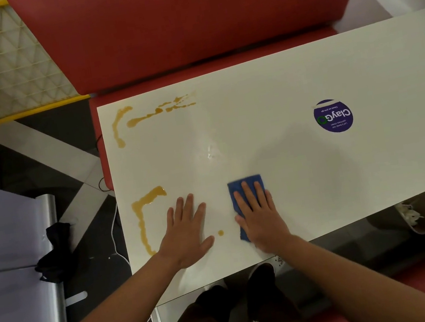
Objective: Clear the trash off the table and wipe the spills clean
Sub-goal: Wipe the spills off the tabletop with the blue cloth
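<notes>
- Your right hand (260, 214) lies flat, fingers straight, pressing the blue cloth (247, 197) onto the white table (291, 87), lower centre of the frame.
- That cloth looks soft, thin and light; it'll likely bunch if pinched, so keep the palm spread across its middle and slide.
- Your left hand (186, 231) is open too, palm down on bare tabletop just left of the cloth, holding nothing.
- A small amber drop (220, 232) sits between your two hands, close to the cloth's left edge.
- The near spill (145, 216), a bent amber streak, runs just left of your left hand.
- The far spill (148, 115) lies at upper left, well apart from the cloth.
- Probably sticky liquid, so expect smearing.
</notes>
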`<state>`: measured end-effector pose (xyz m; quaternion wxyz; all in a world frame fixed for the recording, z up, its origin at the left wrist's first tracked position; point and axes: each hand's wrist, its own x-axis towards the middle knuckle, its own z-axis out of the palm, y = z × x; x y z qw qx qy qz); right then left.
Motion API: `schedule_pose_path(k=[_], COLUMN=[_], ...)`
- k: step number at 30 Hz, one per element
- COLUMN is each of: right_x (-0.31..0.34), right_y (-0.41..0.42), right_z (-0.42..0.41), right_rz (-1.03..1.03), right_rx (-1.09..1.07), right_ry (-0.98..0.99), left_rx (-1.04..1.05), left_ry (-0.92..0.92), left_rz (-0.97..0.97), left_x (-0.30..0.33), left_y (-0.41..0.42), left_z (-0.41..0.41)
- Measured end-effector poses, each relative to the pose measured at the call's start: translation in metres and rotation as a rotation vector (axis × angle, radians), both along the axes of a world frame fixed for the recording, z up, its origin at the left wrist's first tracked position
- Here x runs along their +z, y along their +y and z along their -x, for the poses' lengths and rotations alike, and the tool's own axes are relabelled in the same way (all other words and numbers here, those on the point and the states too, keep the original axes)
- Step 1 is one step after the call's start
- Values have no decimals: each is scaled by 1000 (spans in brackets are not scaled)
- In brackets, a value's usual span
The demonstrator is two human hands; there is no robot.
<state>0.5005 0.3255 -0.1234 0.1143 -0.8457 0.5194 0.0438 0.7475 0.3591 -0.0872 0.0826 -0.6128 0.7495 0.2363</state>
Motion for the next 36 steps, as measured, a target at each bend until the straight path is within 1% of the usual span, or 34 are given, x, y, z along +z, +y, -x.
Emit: schedule_pose_path(k=[3,7,8,10,13,14,15,16,18,19,21,24,26,28,31,33,34,36], right_x=[3,7,9,11,9,10,8,5,5,5,6,11,15,18,16,13,13,9], right_y=[19,-19,-36,-71,-101,-103,-99,-90,-64,-50,-22,-11,-31,-64,-100,-105,-100,-77], right_z=[44,90,93,81,28,7,-9,-21,-24,-16,13,69,99,113,91,54,35,-2], right_rz=[2,-24,-28,-36,-7,-16,-6,10,21,16,-22,-52,-54,-78,-68,-30,-35,-4], right_rx=[131,194,164,34,-192,-228,-210,-139,64,155,267,339,302,142,-157,-273,-290,-196], right_ry=[1,89,89,86,62,35,10,-8,-30,-31,-38,45,78,74,69,57,38,-11], left_rx=[-6,-2,-5,-12,-25,-31,-34,-36,-41,-45,-47,-55,-54,-53,-59,-66,-68,-69], left_ry=[-4,12,8,6,6,-4,-13,-17,-16,-18,-24,-42,-38,-26,-29,-32,-31,-30], left_rz=[11,15,5,-3,19,19,24,29,23,23,28,30,30,33,26,26,25,19], left_x=[-3,-4,-3,-2,-3,-5,-6,-7,-8,-9,-11,-13,-12,-10,-9,-9,-9,-10], left_y=[1,1,1,0,1,2,2,2,2,2,2,4,4,2,2,2,2,2], left_z=[-2,0,1,0,-1,-2,-3,-3,-4,-4,-5,-6,-5,-6,-7,-7,-7,-8])
